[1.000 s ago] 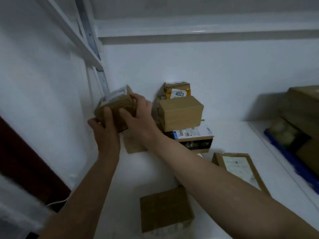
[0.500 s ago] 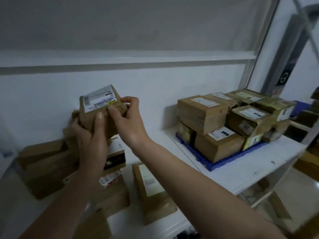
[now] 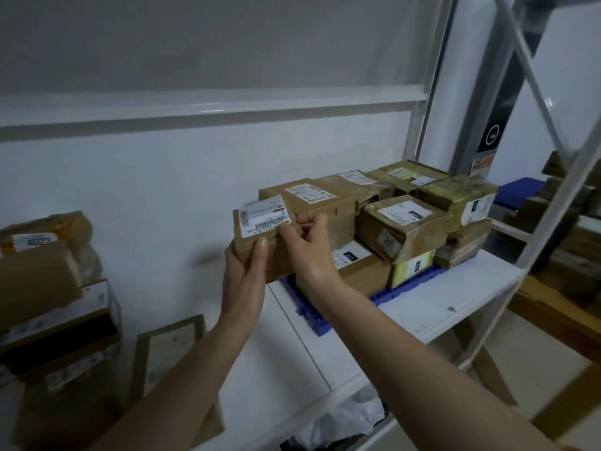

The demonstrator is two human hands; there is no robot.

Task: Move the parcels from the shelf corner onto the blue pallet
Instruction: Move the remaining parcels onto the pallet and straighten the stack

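Note:
Both my hands hold a small brown parcel (image 3: pixel 260 229) with a white label on top, in the air just left of the blue pallet (image 3: pixel 409 288). My left hand (image 3: pixel 244 275) grips it from below and the near side. My right hand (image 3: pixel 309 245) pinches its right edge. The pallet lies on the white shelf (image 3: pixel 439 307) and carries several stacked cardboard parcels (image 3: pixel 403 222). At the far left, in the shelf corner, more parcels (image 3: pixel 42 288) stand piled, one marked 4023 (image 3: pixel 35 240). A flat parcel (image 3: pixel 169 349) lies in front of them.
White metal uprights and a diagonal brace (image 3: pixel 553 131) frame the shelf's right end. Beyond it stand further brown boxes (image 3: pixel 572 242) and another blue pallet (image 3: pixel 517 190). A white wall and an upper shelf rail (image 3: pixel 208 105) run behind. Plastic bags (image 3: pixel 344 418) lie below the shelf.
My hands have carried the small parcel from the shelf corner rightward to just beside the blue pallet. The view has swung right with them.

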